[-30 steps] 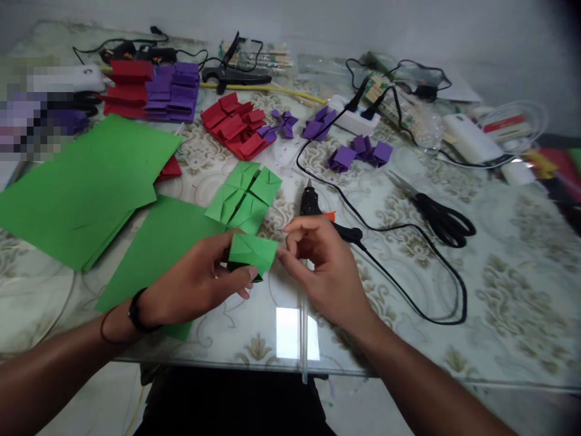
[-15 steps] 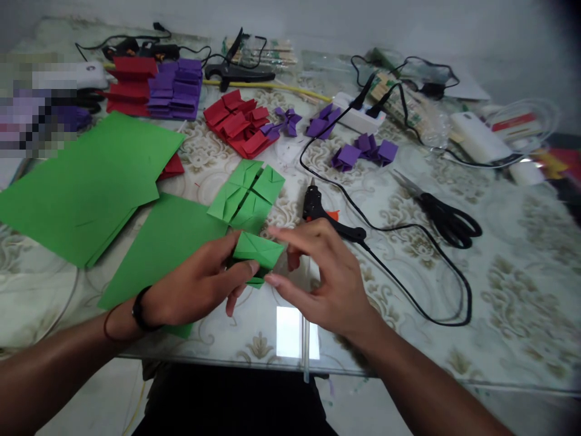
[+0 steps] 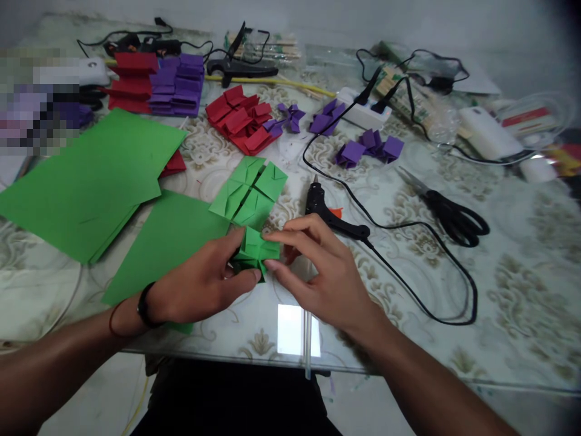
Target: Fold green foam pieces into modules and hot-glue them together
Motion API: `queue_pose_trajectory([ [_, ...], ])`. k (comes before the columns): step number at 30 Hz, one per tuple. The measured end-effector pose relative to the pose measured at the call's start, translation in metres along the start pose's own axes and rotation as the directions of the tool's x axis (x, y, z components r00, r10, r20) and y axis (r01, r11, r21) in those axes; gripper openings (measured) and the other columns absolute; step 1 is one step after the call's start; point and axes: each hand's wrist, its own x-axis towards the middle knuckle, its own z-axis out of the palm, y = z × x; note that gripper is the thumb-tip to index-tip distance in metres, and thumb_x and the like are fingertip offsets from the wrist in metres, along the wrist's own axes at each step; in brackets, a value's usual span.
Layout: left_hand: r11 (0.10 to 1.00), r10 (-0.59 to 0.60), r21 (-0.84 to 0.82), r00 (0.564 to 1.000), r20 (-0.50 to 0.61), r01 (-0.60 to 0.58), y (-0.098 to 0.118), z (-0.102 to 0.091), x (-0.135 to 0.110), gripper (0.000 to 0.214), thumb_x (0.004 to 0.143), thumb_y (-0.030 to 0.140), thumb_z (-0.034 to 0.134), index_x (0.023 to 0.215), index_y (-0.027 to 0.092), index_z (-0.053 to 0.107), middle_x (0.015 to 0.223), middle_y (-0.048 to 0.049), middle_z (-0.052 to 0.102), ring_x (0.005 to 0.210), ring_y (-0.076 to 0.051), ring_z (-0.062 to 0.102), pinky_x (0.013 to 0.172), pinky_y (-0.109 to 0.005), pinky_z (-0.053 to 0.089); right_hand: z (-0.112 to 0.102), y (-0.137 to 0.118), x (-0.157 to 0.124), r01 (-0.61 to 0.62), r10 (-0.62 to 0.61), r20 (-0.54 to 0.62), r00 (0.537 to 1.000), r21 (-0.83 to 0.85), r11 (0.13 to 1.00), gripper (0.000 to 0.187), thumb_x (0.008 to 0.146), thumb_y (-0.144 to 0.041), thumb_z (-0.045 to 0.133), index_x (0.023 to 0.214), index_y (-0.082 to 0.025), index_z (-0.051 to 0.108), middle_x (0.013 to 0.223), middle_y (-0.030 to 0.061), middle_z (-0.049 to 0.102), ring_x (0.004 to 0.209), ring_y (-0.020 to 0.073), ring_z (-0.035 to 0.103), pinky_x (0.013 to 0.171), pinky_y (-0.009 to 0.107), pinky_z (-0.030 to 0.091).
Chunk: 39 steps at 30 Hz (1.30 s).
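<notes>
Near the front edge of the patterned, glossy tabletop [image 3: 408, 357], a bit left of its middle, there's a small folded green paper piece [image 3: 254, 245] up in the person's hands. The left hand [image 3: 200, 278] has it pinched, thumb in front and fingers mostly hidden behind, so that one's pretty much closed around the paper. The right hand [image 3: 327, 272] is half curled, with its thumb and forefinger a little apart and both touching the piece's right side. Can't tell if it's really gripping or just pressing there.

Just beyond the hands lies a flattened, creased green paper piece [image 3: 259, 204] with a dark slit down its middle. A plain green paper sheet [image 3: 167, 236] sits partly under the left forearm, and an overlapping stack of big green paper sheets [image 3: 100, 188] spreads toward the tabletop's left edge.

To the right of those, a black glue gun [image 3: 316, 201] lies with its nozzle toward the far edge and its cord looping off to the right. Black-handled metal scissors [image 3: 458, 218] rest open-ringed further toward the right edge. A clear, thin stick [image 3: 308, 345] pokes slightly past the front edge.

Farther back there's a red folded-paper block [image 3: 240, 121], some boxy purple paper pieces [image 3: 372, 145] and a white power strip [image 3: 363, 114].
</notes>
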Motion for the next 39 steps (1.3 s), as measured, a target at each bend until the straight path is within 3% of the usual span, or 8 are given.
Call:
queue_pose_trajectory([
  [4, 0.999, -0.006, 0.042, 1.0, -0.005, 0.007, 0.001, 0.001, 0.001, 0.016, 0.093, 0.037, 0.054, 0.095, 0.022, 0.054, 0.079, 0.0038, 0.057, 0.066, -0.014, 0.051, 0.062, -0.028, 0.045, 0.001, -0.002, 0.0, -0.009, 0.009, -0.021, 1.0, -0.003, 1.0, 0.016, 0.101, -0.022, 0.073, 0.117, -0.024, 0.073, 0.103, 0.0054, 0.062, 0.073, 0.0153, 0.062, 0.066, 0.034, 0.06],
  [11, 0.997, -0.053, -0.059, 0.999, 0.002, 0.053, 0.0, 0.001, 0.002, 0.02, 0.091, 0.039, 0.058, 0.082, 0.023, 0.05, 0.065, 0.0081, 0.039, 0.052, -0.01, 0.035, 0.046, -0.022, 0.028, 0.002, -0.004, -0.001, 0.022, -0.021, -0.044, 0.999, 0.016, 1.0, 0.013, 0.101, -0.013, 0.067, 0.106, -0.023, 0.074, 0.094, 0.0049, 0.07, 0.072, 0.0158, 0.065, 0.064, 0.031, 0.057],
  [14, 0.996, -0.041, -0.074, 0.999, -0.015, 0.04, 0.001, 0.001, 0.002, 0.021, 0.09, 0.038, 0.058, 0.078, 0.022, 0.051, 0.064, 0.0078, 0.037, 0.052, -0.009, 0.033, 0.045, -0.021, 0.028, 0.003, -0.006, -0.001, 0.003, -0.001, -0.047, 0.999, 0.036, 0.999, 0.012, 0.1, -0.012, 0.066, 0.102, -0.021, 0.073, 0.089, 0.0048, 0.071, 0.072, 0.0159, 0.066, 0.063, 0.031, 0.056],
  [22, 0.997, -0.061, -0.037, 0.998, -0.017, 0.06, 0.001, 0.003, 0.002, 0.024, 0.09, 0.04, 0.057, 0.077, 0.024, 0.045, 0.062, 0.0087, 0.032, 0.049, -0.009, 0.03, 0.043, -0.022, 0.025, 0.004, -0.013, -0.002, -0.044, 0.044, -0.028, 0.999, -0.013, 0.999, 0.016, 0.094, -0.011, 0.06, 0.083, -0.023, 0.061, 0.07, -0.0025, 0.058, 0.058, 0.0127, 0.055, 0.054, 0.028, 0.045],
  [29, 0.99, 0.039, 0.138, 0.997, -0.074, -0.029, -0.005, 0.006, 0.004, 0.021, 0.091, 0.034, 0.054, 0.074, 0.021, 0.05, 0.064, 0.0058, 0.046, 0.058, -0.012, 0.039, 0.053, -0.026, 0.03, 0.006, -0.011, -0.003, 0.01, -0.007, 0.031, 1.0, -0.122, 0.992, 0.003, 0.098, -0.018, 0.067, 0.096, -0.02, 0.066, 0.078, -0.0008, 0.068, 0.059, 0.0121, 0.058, 0.055, 0.027, 0.045],
  [33, 0.981, 0.016, 0.192, 0.997, -0.075, -0.002, -0.003, 0.006, 0.004, 0.023, 0.092, 0.036, 0.051, 0.074, 0.022, 0.05, 0.065, 0.0042, 0.048, 0.061, -0.013, 0.041, 0.055, -0.028, 0.031, 0.005, -0.01, -0.003, 0.04, -0.034, 0.04, 0.999, -0.163, 0.986, 0.009, 0.099, -0.015, 0.065, 0.091, -0.02, 0.066, 0.078, -0.0002, 0.069, 0.059, 0.0117, 0.059, 0.054, 0.027, 0.044],
  [39, 0.989, -0.028, 0.144, 0.999, -0.027, 0.032, -0.002, 0.004, 0.005, 0.024, 0.093, 0.039, 0.049, 0.08, 0.021, 0.054, 0.068, 0.0048, 0.044, 0.061, -0.013, 0.039, 0.055, -0.028, 0.031, 0.005, -0.012, -0.003, 0.023, -0.018, 0.05, 0.999, -0.116, 0.993, 0.014, 0.096, -0.009, 0.063, 0.088, -0.021, 0.062, 0.075, -0.0023, 0.066, 0.06, 0.0113, 0.058, 0.056, 0.027, 0.045],
])
